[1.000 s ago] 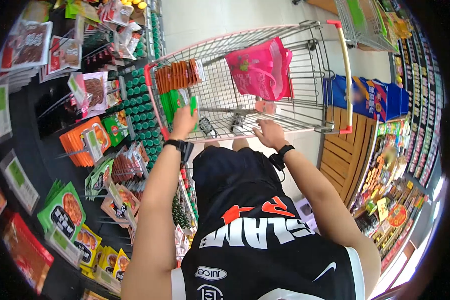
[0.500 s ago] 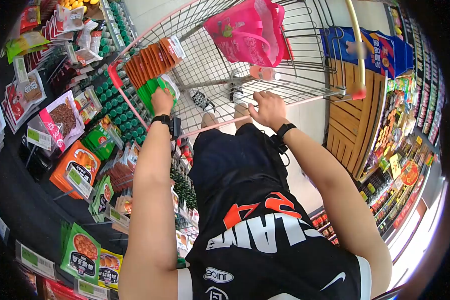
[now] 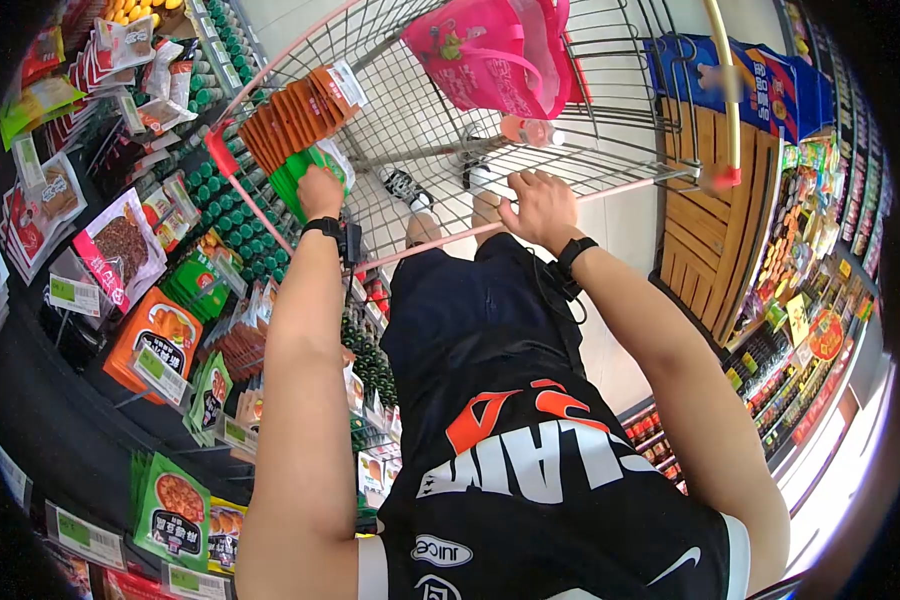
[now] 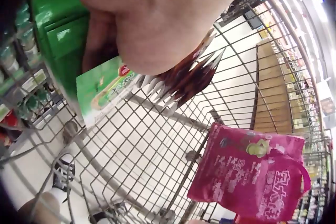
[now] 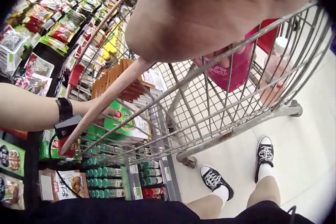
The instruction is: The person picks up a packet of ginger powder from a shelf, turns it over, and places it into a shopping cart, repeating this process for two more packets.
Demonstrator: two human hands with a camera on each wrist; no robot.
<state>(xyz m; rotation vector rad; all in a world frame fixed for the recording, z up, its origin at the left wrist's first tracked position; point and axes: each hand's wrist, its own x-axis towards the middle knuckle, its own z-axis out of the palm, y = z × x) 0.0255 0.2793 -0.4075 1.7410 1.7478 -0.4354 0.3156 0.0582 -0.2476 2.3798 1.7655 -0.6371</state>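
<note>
The left hand (image 3: 320,191) is down inside the wire cart, its fingers around green packets (image 3: 292,184) at the cart's corner. In the left wrist view those green packets (image 4: 63,40) fan out under the hand (image 4: 152,19), partly hiding the fingers. A row of brown-orange packets (image 3: 295,118) stands beside them. The right hand (image 3: 540,208) rests on the cart's near side rim, fingers extended over the wires. In the right wrist view it (image 5: 210,14) lies over the pink rim (image 5: 113,91). A pink bag (image 3: 495,60) and a pinkish bottle (image 3: 530,131) are in the cart.
Shelves with hanging packets (image 3: 160,340) and price tags stand at the left, with green-capped jars (image 3: 195,200) beside the cart. At the right are a slatted wooden stand (image 3: 705,220), blue packages (image 3: 790,95) and stocked shelves. Two shoes (image 5: 215,180) are on the floor below.
The left hand with the green packets has moved down to the left, beside the brown-orange packets. The cart has shifted left and upward in the head view. The right hand remains at the rim.
</note>
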